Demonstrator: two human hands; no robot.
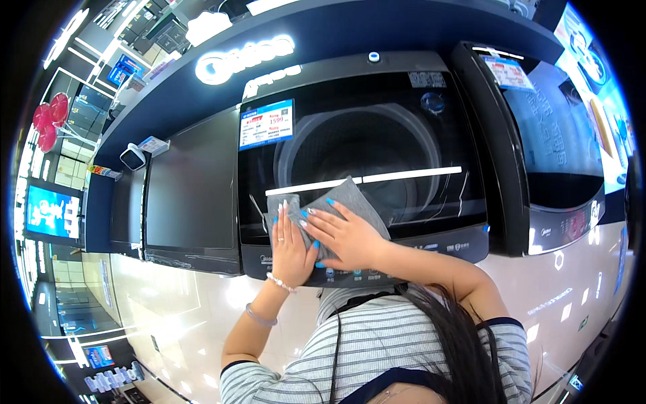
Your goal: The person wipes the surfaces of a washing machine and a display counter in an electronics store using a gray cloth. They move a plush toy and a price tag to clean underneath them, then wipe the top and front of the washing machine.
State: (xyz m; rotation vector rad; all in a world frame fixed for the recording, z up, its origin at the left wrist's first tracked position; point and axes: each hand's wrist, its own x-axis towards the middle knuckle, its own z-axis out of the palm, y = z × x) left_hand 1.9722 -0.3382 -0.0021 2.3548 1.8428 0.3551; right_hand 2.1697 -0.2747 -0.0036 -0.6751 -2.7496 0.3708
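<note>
Head view | top-load washing machine (404, 222) at centre, dark glass lid (377, 135) shut, drum seen empty beneath | grey cloth (350, 195) spread on lid at 6 o'clock edge | left hand (291, 246) flat, fingers together, pressed on cloth | right hand (346, 236) splayed wide, flat on cloth, overlapping left | second washer (558, 155) at 3 o'clock

Striped short-sleeved shirt with dark cuffs, blue-painted nails, two bracelets on the left wrist

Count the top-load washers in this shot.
3. The middle washer sits under the grey cloth and both hands, one washer stands left, another washer right. More may be hidden past the frame edges.
</note>
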